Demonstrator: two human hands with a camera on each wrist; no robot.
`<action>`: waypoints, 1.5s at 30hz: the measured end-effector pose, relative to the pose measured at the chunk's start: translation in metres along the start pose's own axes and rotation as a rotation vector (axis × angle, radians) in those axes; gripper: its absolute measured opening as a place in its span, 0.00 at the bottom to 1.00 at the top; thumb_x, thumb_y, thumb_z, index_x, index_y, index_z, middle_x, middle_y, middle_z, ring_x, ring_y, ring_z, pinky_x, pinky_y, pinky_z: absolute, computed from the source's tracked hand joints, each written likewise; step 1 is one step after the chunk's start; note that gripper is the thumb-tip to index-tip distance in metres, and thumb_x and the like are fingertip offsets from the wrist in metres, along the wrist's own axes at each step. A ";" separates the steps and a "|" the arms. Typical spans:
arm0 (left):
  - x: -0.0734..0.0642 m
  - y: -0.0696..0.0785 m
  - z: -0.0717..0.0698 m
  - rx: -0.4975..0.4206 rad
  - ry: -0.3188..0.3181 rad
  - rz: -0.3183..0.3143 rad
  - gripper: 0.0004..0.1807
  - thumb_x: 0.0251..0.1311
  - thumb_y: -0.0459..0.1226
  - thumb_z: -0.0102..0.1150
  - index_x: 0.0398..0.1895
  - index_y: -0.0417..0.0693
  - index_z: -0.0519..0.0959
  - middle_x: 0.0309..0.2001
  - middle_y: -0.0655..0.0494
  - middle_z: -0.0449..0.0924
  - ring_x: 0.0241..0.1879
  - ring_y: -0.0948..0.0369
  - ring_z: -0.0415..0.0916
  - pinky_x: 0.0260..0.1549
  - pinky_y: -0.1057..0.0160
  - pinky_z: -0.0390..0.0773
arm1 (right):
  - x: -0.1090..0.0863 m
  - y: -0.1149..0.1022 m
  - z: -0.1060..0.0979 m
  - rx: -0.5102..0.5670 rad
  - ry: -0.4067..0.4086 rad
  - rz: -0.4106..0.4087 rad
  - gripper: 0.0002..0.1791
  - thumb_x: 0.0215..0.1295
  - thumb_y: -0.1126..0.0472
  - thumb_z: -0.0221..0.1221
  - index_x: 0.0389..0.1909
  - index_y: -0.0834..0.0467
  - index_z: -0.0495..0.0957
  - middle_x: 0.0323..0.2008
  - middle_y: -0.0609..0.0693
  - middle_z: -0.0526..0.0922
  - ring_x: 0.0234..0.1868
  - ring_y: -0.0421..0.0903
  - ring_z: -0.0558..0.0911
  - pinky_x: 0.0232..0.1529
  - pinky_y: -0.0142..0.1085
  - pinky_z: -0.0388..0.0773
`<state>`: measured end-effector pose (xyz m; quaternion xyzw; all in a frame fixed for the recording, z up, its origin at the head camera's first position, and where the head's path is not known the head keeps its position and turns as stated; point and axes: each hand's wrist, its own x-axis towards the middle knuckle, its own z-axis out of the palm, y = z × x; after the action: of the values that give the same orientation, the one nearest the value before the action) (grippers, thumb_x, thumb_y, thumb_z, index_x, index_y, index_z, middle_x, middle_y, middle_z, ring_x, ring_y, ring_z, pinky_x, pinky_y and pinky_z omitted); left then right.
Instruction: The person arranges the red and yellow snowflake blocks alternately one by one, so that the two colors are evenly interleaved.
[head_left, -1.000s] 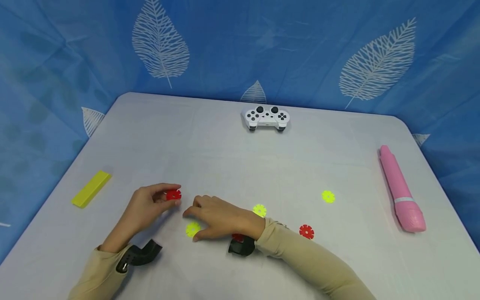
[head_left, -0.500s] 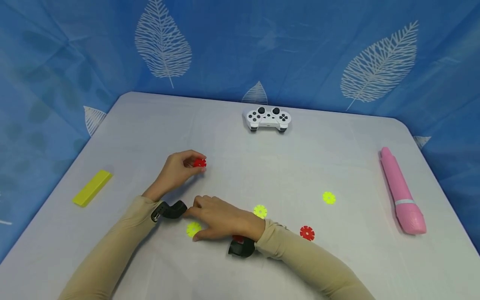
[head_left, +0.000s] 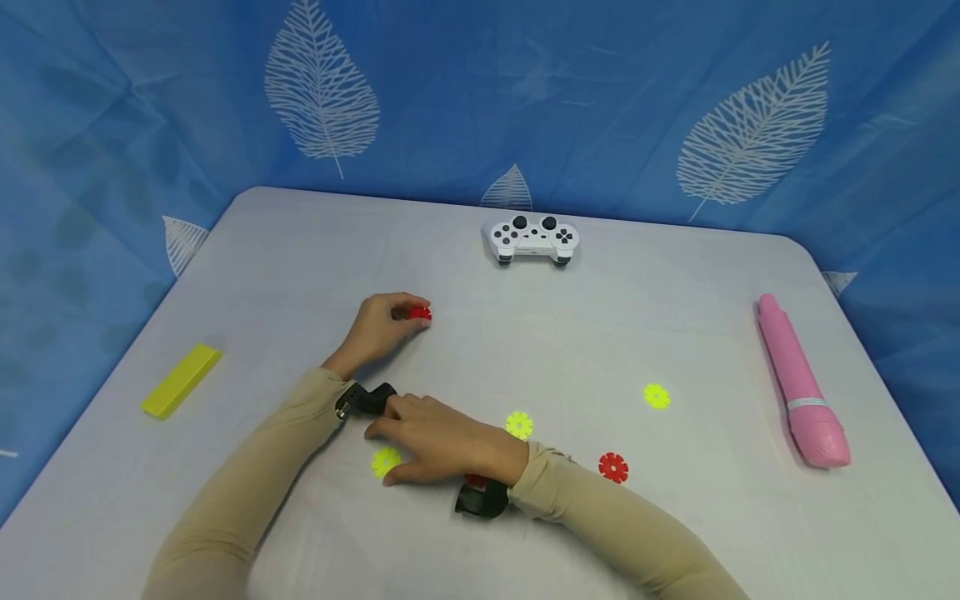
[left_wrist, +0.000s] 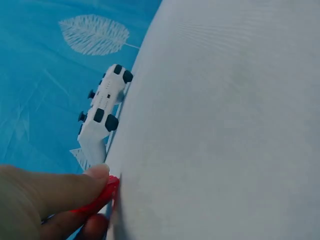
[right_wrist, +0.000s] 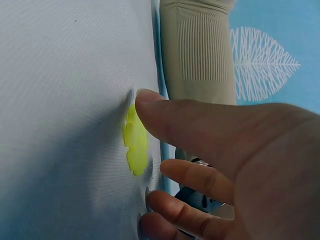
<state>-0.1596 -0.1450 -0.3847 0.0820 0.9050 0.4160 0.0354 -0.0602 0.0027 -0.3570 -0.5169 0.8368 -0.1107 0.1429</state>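
Note:
My left hand (head_left: 378,327) pinches a red notched plastic disc (head_left: 423,313) between thumb and fingers, low over the middle left of the table. In the left wrist view the red disc pokes out past the thumb tip, close to the white cloth. Nearer the front, my right hand (head_left: 442,439) rests palm down, thumb and fingers spread and loosely bent. A yellow notched disc (head_left: 385,462) lies between its thumb and fingers; the right wrist view shows this yellow disc (right_wrist: 135,142) beside the thumb tip. Another red disc (head_left: 476,481) is partly covered by the right wrist.
Two more yellow discs (head_left: 519,425) and a red disc (head_left: 613,467) lie around the right forearm. A white game controller (head_left: 532,239) sits at the back edge, a pink folded umbrella (head_left: 802,383) at the right. A yellow bar (head_left: 182,382) lies at the left.
My left hand has carried the red disc away from me and to the right, slowing in the last half second. The right hand has stayed in place.

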 end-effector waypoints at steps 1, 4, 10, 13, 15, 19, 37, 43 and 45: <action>0.000 0.000 0.001 0.009 0.001 0.010 0.16 0.53 0.38 0.62 0.45 0.45 0.80 0.41 0.48 0.81 0.42 0.55 0.77 0.43 0.57 0.74 | 0.000 0.000 0.000 -0.003 0.001 0.001 0.30 0.53 0.41 0.60 0.56 0.48 0.70 0.43 0.45 0.71 0.44 0.39 0.71 0.44 0.28 0.67; 0.000 0.001 0.002 0.050 0.014 0.040 0.15 0.53 0.38 0.62 0.45 0.43 0.80 0.41 0.47 0.79 0.42 0.54 0.75 0.44 0.56 0.73 | 0.000 0.000 0.000 -0.015 0.005 0.002 0.30 0.53 0.41 0.60 0.56 0.48 0.70 0.43 0.45 0.71 0.44 0.39 0.71 0.44 0.28 0.67; -0.001 0.002 0.002 0.108 0.022 0.055 0.14 0.53 0.38 0.62 0.43 0.42 0.81 0.40 0.46 0.74 0.40 0.54 0.71 0.41 0.57 0.71 | 0.000 0.000 0.000 -0.015 0.003 0.002 0.30 0.53 0.41 0.60 0.56 0.48 0.70 0.42 0.45 0.71 0.42 0.38 0.70 0.43 0.28 0.66; -0.002 0.002 0.002 0.126 0.021 0.075 0.14 0.54 0.38 0.61 0.43 0.41 0.81 0.40 0.45 0.73 0.38 0.54 0.70 0.39 0.59 0.70 | 0.000 0.000 0.001 -0.019 0.006 -0.001 0.30 0.53 0.41 0.60 0.56 0.48 0.70 0.42 0.44 0.71 0.42 0.38 0.70 0.42 0.27 0.66; -0.003 0.002 0.002 0.143 0.021 0.088 0.15 0.54 0.38 0.61 0.43 0.41 0.81 0.40 0.45 0.73 0.37 0.54 0.69 0.37 0.60 0.69 | 0.001 0.000 0.002 -0.023 0.014 -0.004 0.29 0.54 0.41 0.59 0.56 0.48 0.71 0.41 0.44 0.71 0.41 0.38 0.70 0.42 0.27 0.66; -0.006 0.002 0.001 0.199 0.002 0.102 0.16 0.55 0.40 0.60 0.45 0.41 0.80 0.42 0.46 0.73 0.38 0.55 0.67 0.36 0.60 0.67 | 0.002 -0.001 0.004 -0.029 0.036 -0.005 0.28 0.55 0.41 0.59 0.55 0.49 0.72 0.40 0.44 0.72 0.40 0.37 0.70 0.40 0.27 0.66; -0.009 0.000 0.000 0.374 -0.011 0.301 0.13 0.58 0.39 0.56 0.45 0.44 0.80 0.44 0.48 0.73 0.44 0.52 0.68 0.43 0.56 0.70 | 0.002 -0.003 0.008 -0.056 0.062 0.000 0.24 0.56 0.43 0.58 0.54 0.47 0.73 0.42 0.44 0.72 0.43 0.38 0.72 0.39 0.27 0.66; -0.008 0.000 0.000 0.373 -0.006 0.301 0.14 0.58 0.39 0.56 0.45 0.44 0.80 0.45 0.48 0.73 0.44 0.52 0.68 0.43 0.56 0.70 | 0.002 -0.005 0.010 -0.033 0.074 -0.005 0.21 0.58 0.45 0.57 0.51 0.48 0.74 0.42 0.44 0.72 0.45 0.39 0.72 0.41 0.28 0.67; -0.008 -0.001 0.000 0.373 -0.005 0.298 0.14 0.58 0.39 0.56 0.45 0.44 0.80 0.45 0.48 0.73 0.44 0.52 0.68 0.43 0.56 0.70 | 0.002 -0.004 0.010 -0.026 0.075 -0.002 0.21 0.59 0.45 0.57 0.51 0.48 0.74 0.42 0.44 0.72 0.45 0.39 0.72 0.41 0.28 0.66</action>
<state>-0.1516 -0.1467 -0.3853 0.2207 0.9439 0.2423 -0.0400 -0.0539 -0.0015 -0.3651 -0.5150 0.8424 -0.1196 0.1045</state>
